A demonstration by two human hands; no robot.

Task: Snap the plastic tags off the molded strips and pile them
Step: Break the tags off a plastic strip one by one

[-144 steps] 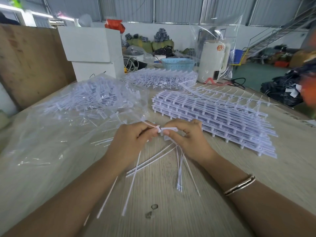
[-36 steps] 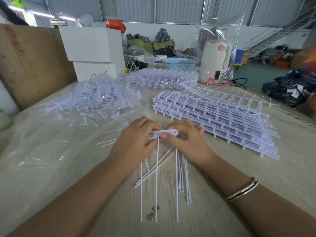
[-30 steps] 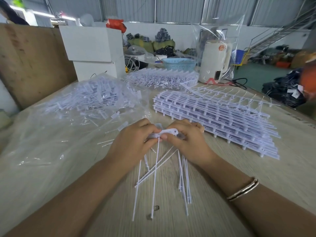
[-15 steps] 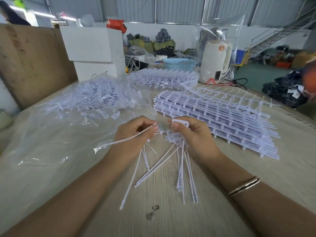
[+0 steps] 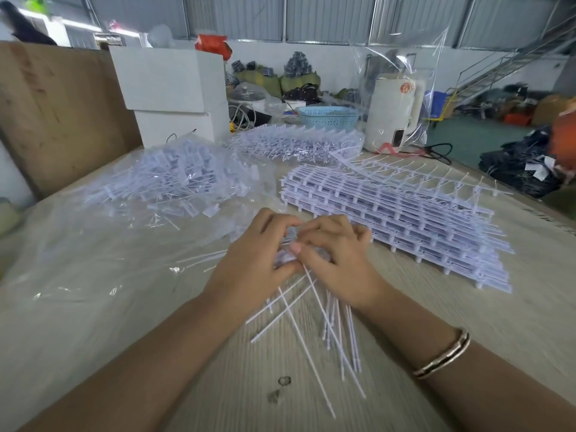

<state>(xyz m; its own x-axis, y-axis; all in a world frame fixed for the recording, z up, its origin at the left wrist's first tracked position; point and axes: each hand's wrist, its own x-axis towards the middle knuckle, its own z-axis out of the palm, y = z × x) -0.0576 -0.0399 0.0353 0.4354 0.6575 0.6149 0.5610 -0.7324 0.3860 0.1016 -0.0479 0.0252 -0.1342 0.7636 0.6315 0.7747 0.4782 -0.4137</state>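
Note:
My left hand (image 5: 252, 260) and my right hand (image 5: 338, 260) meet at the table's middle, fingers curled round a small bunch of white plastic tags (image 5: 288, 254) whose heads are mostly hidden between the fingers. The tags' thin tails (image 5: 314, 325) fan out toward me over the wood. A stack of molded strips (image 5: 389, 213) lies just right of my hands. A pile of snapped-off tags (image 5: 174, 185) rests on a clear plastic sheet (image 5: 78, 275) to the left.
Another heap of strips (image 5: 296, 145) lies behind. White boxes (image 5: 168, 92), a blue basket (image 5: 327, 116) and a white appliance (image 5: 392, 113) stand at the far table edge. A wooden board (image 5: 53, 113) leans at left. Bare wood shows near me.
My hands, apart half a second ago with the left one pulling a single tag away, have come together again around the bunch. The tails now spread lower over the table.

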